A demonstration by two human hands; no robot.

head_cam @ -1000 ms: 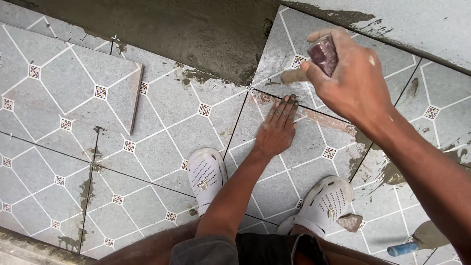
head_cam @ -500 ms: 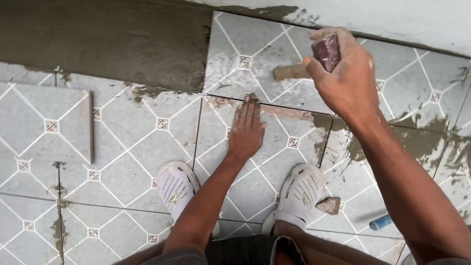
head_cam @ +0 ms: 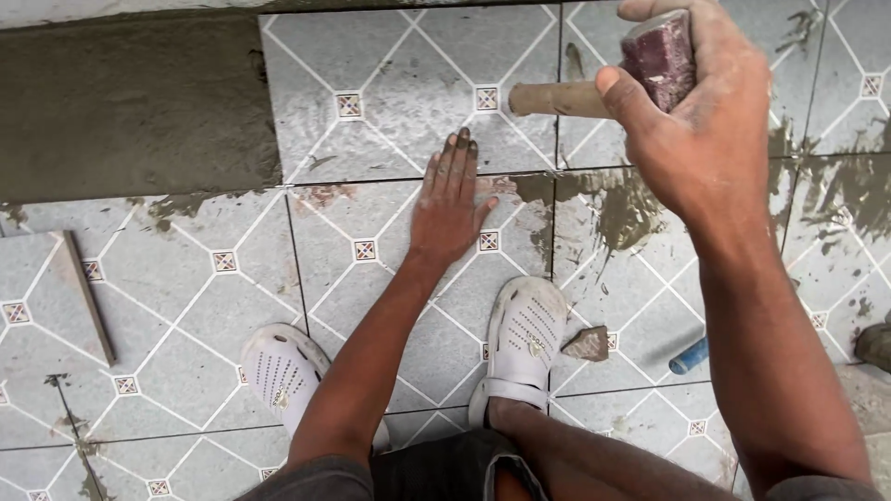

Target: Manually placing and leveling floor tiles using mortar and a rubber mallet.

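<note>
My left hand (head_cam: 450, 199) lies flat, fingers together, on a grey patterned floor tile (head_cam: 371, 269), its fingertips reaching the joint with the tile above (head_cam: 390, 93). My right hand (head_cam: 701, 111) is raised at the upper right and grips a mallet (head_cam: 594, 79) with a dark red head and a wooden handle that points left. Wet grey mortar is smeared on the tiles (head_cam: 613, 209) just right of my left hand. My feet in white perforated clogs (head_cam: 524, 339) stand on the tiles below.
A bare bed of wet grey mortar (head_cam: 130, 111) fills the upper left. A loose tile (head_cam: 46, 297) lies raised at the left. A small stone chip (head_cam: 587, 345) and a blue handle (head_cam: 689, 356) lie right of my right foot.
The view has shifted so the tiles and mortar bed sit further right and lower. My left hand stays flat on the tile; my right hand keeps the mallet raised, now closer to the camera.
</note>
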